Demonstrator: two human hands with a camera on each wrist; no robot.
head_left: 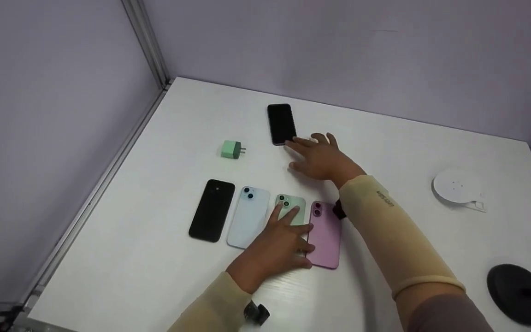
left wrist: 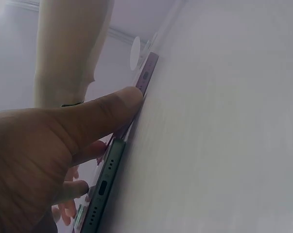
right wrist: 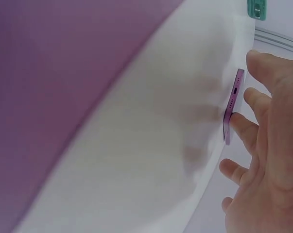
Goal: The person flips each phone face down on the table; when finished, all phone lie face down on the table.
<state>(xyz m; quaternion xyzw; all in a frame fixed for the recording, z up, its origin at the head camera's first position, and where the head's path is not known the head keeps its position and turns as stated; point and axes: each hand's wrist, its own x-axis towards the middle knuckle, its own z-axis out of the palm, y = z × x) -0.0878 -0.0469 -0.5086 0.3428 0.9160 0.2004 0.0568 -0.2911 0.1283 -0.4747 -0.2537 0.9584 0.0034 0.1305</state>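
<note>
Fingers of the right hand (head_left: 321,159), spread and relaxed, touch the near end of a slim purple-edged phone (head_left: 281,123) lying screen-up far back on the smooth white worktop (head_left: 155,258). The left hand (head_left: 277,246) rests flat, fingers straight, on a matte green phone (head_left: 293,205), its thumb against a glossy pink phone (head_left: 326,235).

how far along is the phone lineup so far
Four phones lie face down in a row: black phone, blue phone, green phone, pink phone. In hand: the left hand rests on the green one, the right hand touches the face-up phone, apart from the row.
</note>
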